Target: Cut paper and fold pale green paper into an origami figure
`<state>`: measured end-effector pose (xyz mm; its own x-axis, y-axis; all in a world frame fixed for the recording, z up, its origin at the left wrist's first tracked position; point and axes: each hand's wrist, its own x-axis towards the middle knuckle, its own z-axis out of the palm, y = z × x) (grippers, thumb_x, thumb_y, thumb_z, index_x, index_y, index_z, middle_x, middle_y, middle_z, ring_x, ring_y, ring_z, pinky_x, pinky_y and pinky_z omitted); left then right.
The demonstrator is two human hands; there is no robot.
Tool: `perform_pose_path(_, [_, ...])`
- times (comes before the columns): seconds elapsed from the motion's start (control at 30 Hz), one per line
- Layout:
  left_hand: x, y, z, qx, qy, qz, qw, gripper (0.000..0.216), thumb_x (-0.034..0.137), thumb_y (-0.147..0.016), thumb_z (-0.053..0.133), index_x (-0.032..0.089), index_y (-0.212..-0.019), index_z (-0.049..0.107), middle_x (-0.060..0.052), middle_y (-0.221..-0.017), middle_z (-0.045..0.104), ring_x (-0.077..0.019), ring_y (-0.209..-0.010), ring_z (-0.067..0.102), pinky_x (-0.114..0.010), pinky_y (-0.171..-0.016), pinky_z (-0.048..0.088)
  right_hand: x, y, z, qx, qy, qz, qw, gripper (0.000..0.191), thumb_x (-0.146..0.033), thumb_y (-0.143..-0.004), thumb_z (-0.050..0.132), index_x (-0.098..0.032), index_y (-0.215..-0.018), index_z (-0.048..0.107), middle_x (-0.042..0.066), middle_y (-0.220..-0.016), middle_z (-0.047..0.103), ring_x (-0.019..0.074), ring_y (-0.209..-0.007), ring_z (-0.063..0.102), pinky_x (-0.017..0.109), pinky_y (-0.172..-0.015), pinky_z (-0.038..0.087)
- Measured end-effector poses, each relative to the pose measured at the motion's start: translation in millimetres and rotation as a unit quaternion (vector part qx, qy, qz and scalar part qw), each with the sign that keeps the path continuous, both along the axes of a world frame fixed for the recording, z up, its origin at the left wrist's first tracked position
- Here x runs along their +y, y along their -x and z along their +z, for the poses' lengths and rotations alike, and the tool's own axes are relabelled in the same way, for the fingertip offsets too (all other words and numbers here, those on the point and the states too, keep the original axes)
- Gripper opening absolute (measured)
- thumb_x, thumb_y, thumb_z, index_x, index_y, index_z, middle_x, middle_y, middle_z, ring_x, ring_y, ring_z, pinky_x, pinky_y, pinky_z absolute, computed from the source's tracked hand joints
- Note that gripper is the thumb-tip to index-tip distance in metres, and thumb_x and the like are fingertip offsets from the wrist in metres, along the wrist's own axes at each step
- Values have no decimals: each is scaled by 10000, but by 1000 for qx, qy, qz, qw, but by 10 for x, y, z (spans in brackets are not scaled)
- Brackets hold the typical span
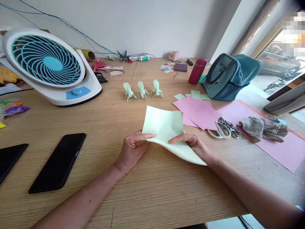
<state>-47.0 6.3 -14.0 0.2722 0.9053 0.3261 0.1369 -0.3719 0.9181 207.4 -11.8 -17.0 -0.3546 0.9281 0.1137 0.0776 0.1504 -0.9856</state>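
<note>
A pale green sheet of paper (164, 122) is held between both hands above the middle of the wooden table. My left hand (134, 146) grips its left edge, thumb on top and the other fingers underneath. On the right side my right hand (190, 141) pinches the same sheet, its thumb lying across the upper face. The paper bends, and its near right corner droops over the right wrist. Fingers beneath the sheet are hidden. Beyond it, three folded pale green paper figures (142, 90) stand in a row.
A white fan (50, 63) stands at the left, with a black phone (58, 162) nearer. To the right lie pink sheets (197, 111), scissors (220, 130) and a grey cloth (263, 128). A red bottle (198, 71) and a teal backpack (222, 76) stand behind.
</note>
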Motion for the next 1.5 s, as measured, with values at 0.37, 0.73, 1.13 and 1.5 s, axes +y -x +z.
perform_pose_path(0.37, [36,-22,-78,7,-14,-1,1000,135,278,-852,696,191,-786,775,-37,-759,685,-164,-731,623,-268,-648,485,111,-115,-242,77,77,-140,984,286,-502,-701,805,-219,-726,779,43,-773,759,198,-774,670,361,-800,540])
perform_pose_path(0.73, [56,-33,-65,-57,43,27,997,132,299,-825,712,174,-787,689,-17,-787,632,-131,-747,560,-243,-685,464,-2,20,-72,-98,3,-122,988,506,-545,-801,667,-198,-519,430,-49,-509,354,88,-507,290,258,-473,225])
perform_pose_path(1.13, [32,-52,-44,-34,72,47,996,251,329,-786,729,164,-656,592,12,-661,540,-108,-620,450,-239,-557,372,54,-22,-58,25,39,-139,989,216,-428,-808,722,-219,-755,715,11,-803,685,180,-800,569,306,-780,450])
perform_pose_path(1.5, [29,-32,14,-49,31,87,995,215,320,-844,680,174,-707,601,39,-618,490,-87,-577,404,-211,-529,347,52,-8,-65,-2,22,-139,990,204,-427,-795,732,-223,-791,723,8,-783,691,176,-762,572,296,-708,457])
